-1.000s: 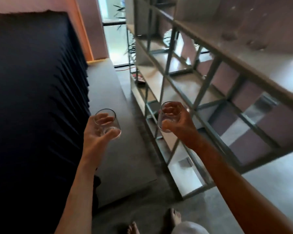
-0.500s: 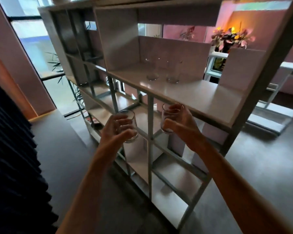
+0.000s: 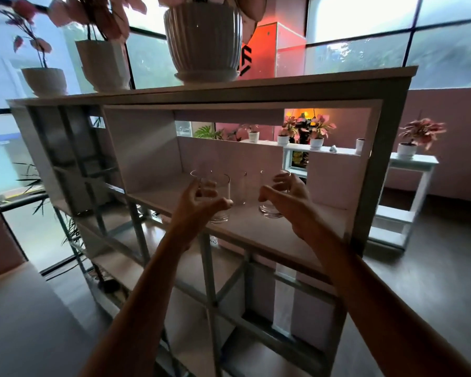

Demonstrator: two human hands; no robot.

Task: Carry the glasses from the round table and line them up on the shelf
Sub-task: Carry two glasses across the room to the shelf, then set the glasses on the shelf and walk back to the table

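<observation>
My left hand (image 3: 201, 205) is wrapped around a clear glass tumbler (image 3: 220, 213) whose base rests on the upper board of the shelf (image 3: 297, 240). To its right, a second clear tumbler (image 3: 269, 210) also stands on that board, with my right hand (image 3: 286, 200) curled around it. Another clear glass (image 3: 240, 189) stands further back on the board, between the two hand-held ones. A faint rim behind my left hand may belong to one more glass.
Three white plant pots (image 3: 201, 42) stand on the shelf's top board, directly above. The compartment has a side wall on the left (image 3: 147, 148) and a low back panel (image 3: 229, 156). Lower open compartments and a grey floor lie below. A white plant stand (image 3: 408, 164) is behind right.
The view swung up from the floor to face the shelf. Both hands rose from chest height into the upper compartment, and both glasses now rest on the board.
</observation>
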